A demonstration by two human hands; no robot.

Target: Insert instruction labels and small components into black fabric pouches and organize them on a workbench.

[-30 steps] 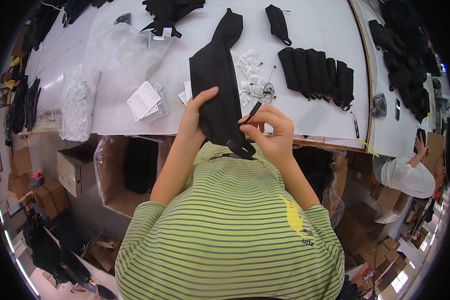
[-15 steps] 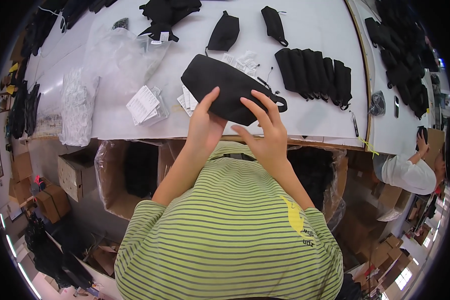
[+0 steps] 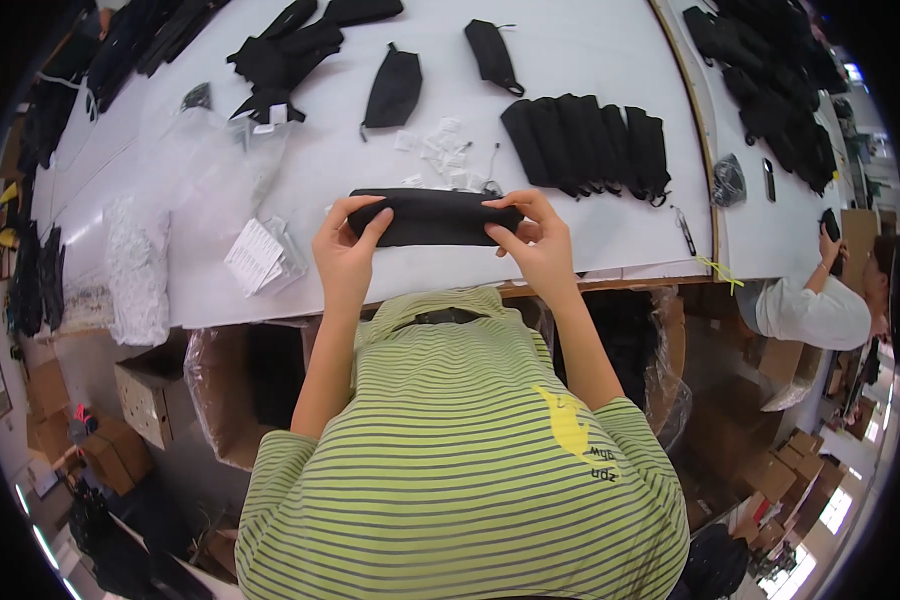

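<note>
The white tabletop fills the upper part of the view, its near edge running just above the person's green striped shirt. On it, close to that edge, lies a folded black fabric piece, stretched out flat and lengthwise between both hands. The left hand presses its fingers down on the piece's left end; the right hand pinches the right end, its fingers closed on the cloth.

Beyond it, to the right, a row of folded black pieces stands overlapped like tiles. Loose black pieces are heaped at the far left, and two single ones lie between. Clear plastic bags spread across the left side of the tabletop, with a bundled one near the left edge.

A stack of white rectangular cards sits just left of the left hand. Small white paper tags are scattered just behind the held piece. At the far right, another person in a white top is at the neighbouring table.
</note>
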